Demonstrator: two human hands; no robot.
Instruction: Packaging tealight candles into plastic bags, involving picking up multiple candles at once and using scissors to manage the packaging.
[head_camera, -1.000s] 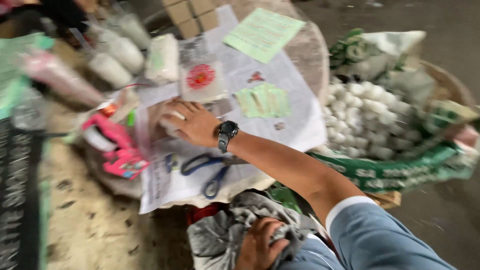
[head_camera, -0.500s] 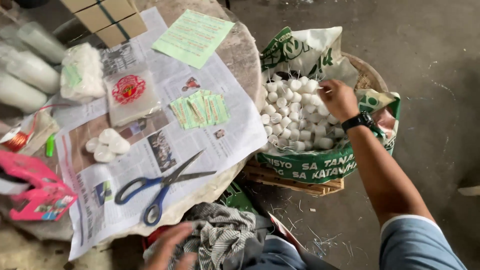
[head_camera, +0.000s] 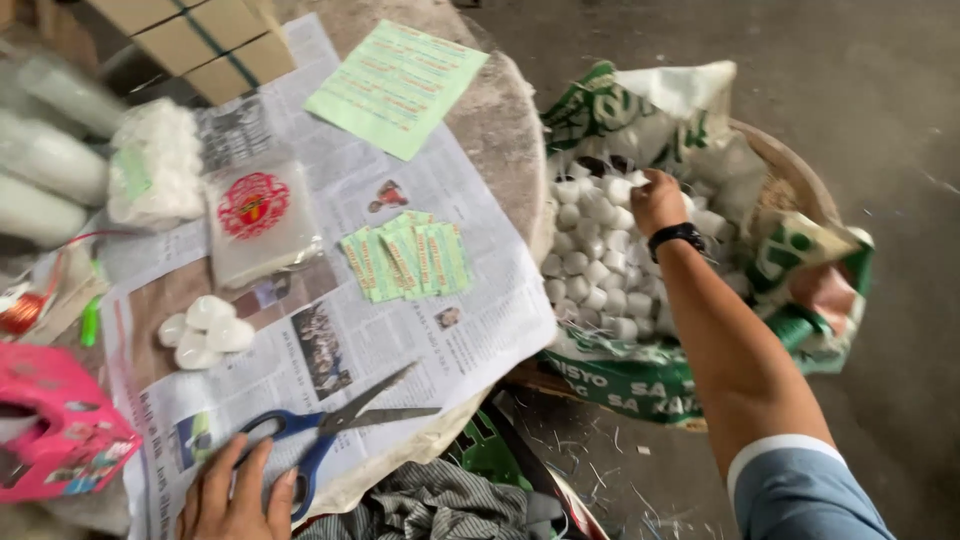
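My right hand (head_camera: 655, 200) reaches into a green and white sack (head_camera: 640, 375) full of small white round pieces (head_camera: 590, 265), its fingers closed among them; what they grip is hidden. A black watch (head_camera: 676, 236) sits on that wrist. My left hand (head_camera: 235, 495) rests flat on the newspaper (head_camera: 470, 300) at the near edge of the table, fingers spread, touching the blue handles of the scissors (head_camera: 335, 425). Three white pieces (head_camera: 205, 330) lie on the paper above it.
On the newspaper lie a fan of green slips (head_camera: 405, 258), a clear packet with a red emblem (head_camera: 258, 215), a bag of white pieces (head_camera: 155, 165) and a green sheet (head_camera: 400, 85). A pink tape dispenser (head_camera: 55, 425) sits left. Cardboard boxes (head_camera: 200, 40) stand behind.
My left hand has come up from the cloth in my lap onto the newspaper beside the scissors. My right hand stays in the sack, shifted slightly inward. The view has tilted a little.
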